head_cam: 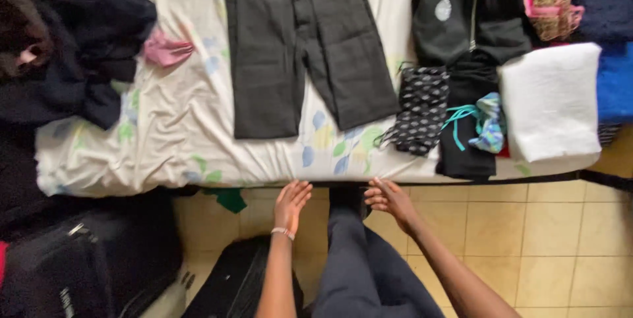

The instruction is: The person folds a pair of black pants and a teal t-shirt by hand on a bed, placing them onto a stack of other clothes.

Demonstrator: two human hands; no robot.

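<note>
So from my end, both hands are empty right now: left hand [291, 204] has its fingers stretched out flat, right hand [389, 198] is loosely open with fingers slightly curled, and both hover just short of the mattress edge [198, 179], touching nothing as far as I can see. The black shorts [306, 48] lie spread flat on the flowered sheet [165, 127], waistband away from the hands, legs pointing back at them, well within reach. My read is this is the moment between laying the shorts out and folding them; a next move would need both hands to go forward and catch the leg hems or the sides evenly so the fabric doesn't bunch. Off to the right there's a spotted dark cloth [419, 110], a white folded towel [552, 100] and a dark zip jacket [471, 15], which is cut off at the top. The dark heap [79, 48] on the left is too murky to sort out, and the suitcase [86, 265] on the floor is only partly in frame.
</note>
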